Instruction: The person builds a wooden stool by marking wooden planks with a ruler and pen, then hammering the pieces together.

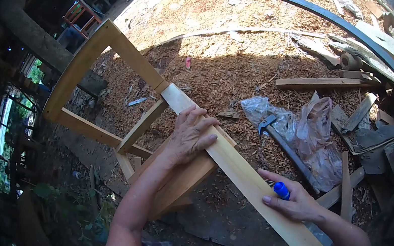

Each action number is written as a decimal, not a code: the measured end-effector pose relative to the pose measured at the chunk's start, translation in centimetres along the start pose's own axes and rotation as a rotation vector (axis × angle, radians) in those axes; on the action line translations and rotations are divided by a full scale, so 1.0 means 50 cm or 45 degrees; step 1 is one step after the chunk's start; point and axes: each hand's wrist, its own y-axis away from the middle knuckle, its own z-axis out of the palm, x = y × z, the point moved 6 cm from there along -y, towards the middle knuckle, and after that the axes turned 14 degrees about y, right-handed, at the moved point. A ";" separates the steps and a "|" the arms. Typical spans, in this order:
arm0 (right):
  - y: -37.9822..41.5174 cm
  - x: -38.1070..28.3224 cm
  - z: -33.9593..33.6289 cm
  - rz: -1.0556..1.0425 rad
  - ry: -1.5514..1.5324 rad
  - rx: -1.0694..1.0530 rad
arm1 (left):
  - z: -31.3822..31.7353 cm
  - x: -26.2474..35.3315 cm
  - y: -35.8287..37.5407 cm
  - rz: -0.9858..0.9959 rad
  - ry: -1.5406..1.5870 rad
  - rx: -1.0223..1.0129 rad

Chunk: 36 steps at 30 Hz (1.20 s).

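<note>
now left hand (189, 139) spread flat on the wooden slat (249, 182), right hand (292, 201) pinching a blue-capped marker (281, 190)

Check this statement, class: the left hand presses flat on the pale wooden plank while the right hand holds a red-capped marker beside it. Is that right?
Not quite. The head view shows the cap of the marker in the right hand is blue, not red. The rest stands: the left hand presses flat on the pale wooden plank.

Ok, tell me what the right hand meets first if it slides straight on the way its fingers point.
The right hand, holding a blue marker, points left across the wooden plank; beyond that, probably the left hand.
</note>
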 end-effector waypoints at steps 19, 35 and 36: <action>-0.120 0.010 -0.003 -0.013 -0.143 0.038 | 0.011 -0.002 -0.023 0.026 -0.067 0.037; -0.173 0.009 0.007 -0.080 -0.086 0.065 | 0.014 -0.011 -0.021 0.025 -0.114 0.026; -0.172 0.006 0.006 -0.083 -0.068 0.079 | 0.014 -0.011 -0.020 0.027 -0.115 0.039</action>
